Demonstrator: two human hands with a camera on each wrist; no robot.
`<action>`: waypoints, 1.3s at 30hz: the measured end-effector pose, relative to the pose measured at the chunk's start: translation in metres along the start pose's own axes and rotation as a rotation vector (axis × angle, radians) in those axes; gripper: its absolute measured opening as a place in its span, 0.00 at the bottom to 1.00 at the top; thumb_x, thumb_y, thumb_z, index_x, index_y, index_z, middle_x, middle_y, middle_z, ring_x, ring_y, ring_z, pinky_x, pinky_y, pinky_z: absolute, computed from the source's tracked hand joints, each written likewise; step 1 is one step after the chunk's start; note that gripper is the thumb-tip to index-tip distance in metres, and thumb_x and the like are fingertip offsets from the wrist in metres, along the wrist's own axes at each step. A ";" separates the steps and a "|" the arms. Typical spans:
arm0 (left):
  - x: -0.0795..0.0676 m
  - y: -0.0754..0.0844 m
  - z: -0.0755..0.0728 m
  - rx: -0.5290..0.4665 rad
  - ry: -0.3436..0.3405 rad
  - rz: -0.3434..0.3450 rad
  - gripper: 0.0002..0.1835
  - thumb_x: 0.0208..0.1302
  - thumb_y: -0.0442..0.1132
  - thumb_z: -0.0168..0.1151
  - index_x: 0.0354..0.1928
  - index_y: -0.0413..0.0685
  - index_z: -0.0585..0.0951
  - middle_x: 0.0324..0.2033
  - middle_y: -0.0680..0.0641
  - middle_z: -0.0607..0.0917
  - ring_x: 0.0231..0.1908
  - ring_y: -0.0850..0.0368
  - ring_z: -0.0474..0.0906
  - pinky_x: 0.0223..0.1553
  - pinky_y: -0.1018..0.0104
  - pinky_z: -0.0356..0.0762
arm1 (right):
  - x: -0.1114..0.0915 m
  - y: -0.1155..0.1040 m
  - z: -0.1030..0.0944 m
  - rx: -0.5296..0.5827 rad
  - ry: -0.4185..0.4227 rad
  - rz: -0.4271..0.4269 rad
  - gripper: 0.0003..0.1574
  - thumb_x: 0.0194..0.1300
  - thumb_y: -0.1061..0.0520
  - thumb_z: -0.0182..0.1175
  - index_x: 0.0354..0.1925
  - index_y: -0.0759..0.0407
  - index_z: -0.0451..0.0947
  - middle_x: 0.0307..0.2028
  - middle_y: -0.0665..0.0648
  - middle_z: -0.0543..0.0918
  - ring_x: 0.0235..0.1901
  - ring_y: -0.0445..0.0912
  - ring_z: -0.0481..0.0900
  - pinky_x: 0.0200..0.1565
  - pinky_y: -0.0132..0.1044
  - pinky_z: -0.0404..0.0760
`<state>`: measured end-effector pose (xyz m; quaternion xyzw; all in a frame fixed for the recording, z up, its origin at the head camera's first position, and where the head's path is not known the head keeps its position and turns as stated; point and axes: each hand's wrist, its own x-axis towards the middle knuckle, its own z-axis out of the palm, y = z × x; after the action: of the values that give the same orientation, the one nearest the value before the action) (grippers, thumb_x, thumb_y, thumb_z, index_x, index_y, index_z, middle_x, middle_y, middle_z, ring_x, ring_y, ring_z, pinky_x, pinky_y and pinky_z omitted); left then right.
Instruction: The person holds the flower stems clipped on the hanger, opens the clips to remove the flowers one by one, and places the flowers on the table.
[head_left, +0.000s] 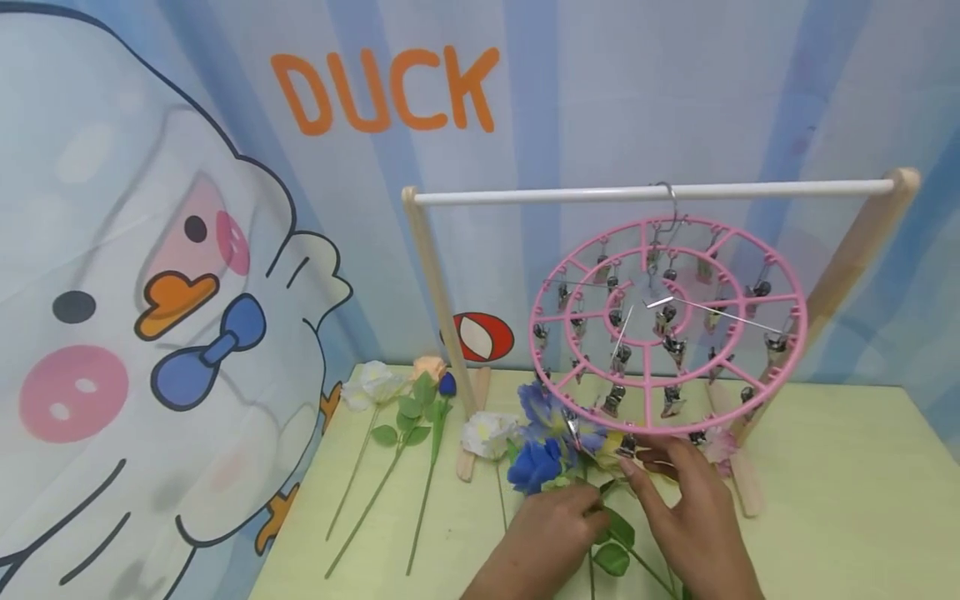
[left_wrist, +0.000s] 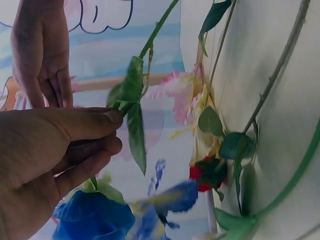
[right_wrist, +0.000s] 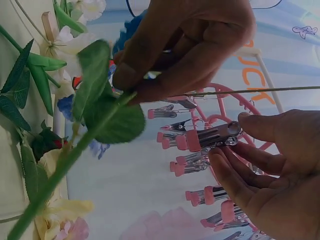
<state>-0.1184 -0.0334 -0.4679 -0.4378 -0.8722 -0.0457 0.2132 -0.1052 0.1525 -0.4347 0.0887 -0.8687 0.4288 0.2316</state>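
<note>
My left hand [head_left: 551,533] pinches the leafy green stem [right_wrist: 65,167] of an artificial flower between thumb and fingers. Just beyond that hand is a blue artificial rose [left_wrist: 92,217], with green leaves [left_wrist: 134,92] at the fingertips. To its right, my right hand [head_left: 693,517] holds a metal clip [right_wrist: 212,136] with pink tips by its handle end, thumb on one side and fingers on the other. The clip is at the near edge of a pink round clip hanger [head_left: 648,383], which hangs tilted by its hook from a white rod [head_left: 517,197].
Wooden posts [head_left: 431,283] carry the rod on both sides. White, peach and dark blue artificial flowers [head_left: 375,383] lie on the pale table [head_left: 847,500] at left. Blue iris, yellow and pink flowers [head_left: 720,446] lie under the hanger. Several other clips [head_left: 672,402] dangle from it.
</note>
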 end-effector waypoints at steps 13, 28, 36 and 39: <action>0.022 0.012 0.009 -0.021 -0.044 0.134 0.04 0.68 0.39 0.74 0.39 0.61 0.91 0.39 0.61 0.85 0.32 0.73 0.79 0.31 0.85 0.70 | -0.017 0.009 -0.021 -0.061 -0.056 -0.009 0.27 0.68 0.63 0.72 0.63 0.55 0.81 0.57 0.55 0.86 0.50 0.52 0.87 0.52 0.24 0.83; 0.059 0.035 0.023 0.071 -0.044 0.293 0.08 0.79 0.47 0.62 0.50 0.64 0.89 0.40 0.63 0.84 0.31 0.74 0.77 0.30 0.84 0.66 | -0.052 0.048 -0.042 -0.195 -0.050 0.082 0.19 0.71 0.61 0.70 0.59 0.53 0.83 0.50 0.53 0.88 0.44 0.49 0.88 0.42 0.32 0.89; 0.091 0.045 0.034 0.092 -0.095 0.349 0.10 0.82 0.46 0.58 0.48 0.66 0.89 0.45 0.63 0.84 0.35 0.74 0.79 0.33 0.84 0.72 | -0.066 0.080 -0.063 -0.281 -0.148 0.181 0.16 0.74 0.60 0.67 0.58 0.58 0.84 0.51 0.56 0.89 0.41 0.50 0.90 0.37 0.34 0.87; 0.101 0.047 0.038 0.087 -0.127 0.362 0.11 0.82 0.46 0.58 0.47 0.67 0.90 0.42 0.63 0.83 0.35 0.74 0.78 0.32 0.83 0.69 | -0.069 0.090 -0.071 -0.315 -0.205 0.251 0.17 0.71 0.60 0.70 0.57 0.60 0.84 0.49 0.58 0.90 0.39 0.50 0.91 0.37 0.37 0.88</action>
<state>-0.1472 0.0808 -0.4652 -0.5800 -0.7920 0.0589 0.1812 -0.0529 0.2606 -0.4935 -0.0145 -0.9481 0.3023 0.0980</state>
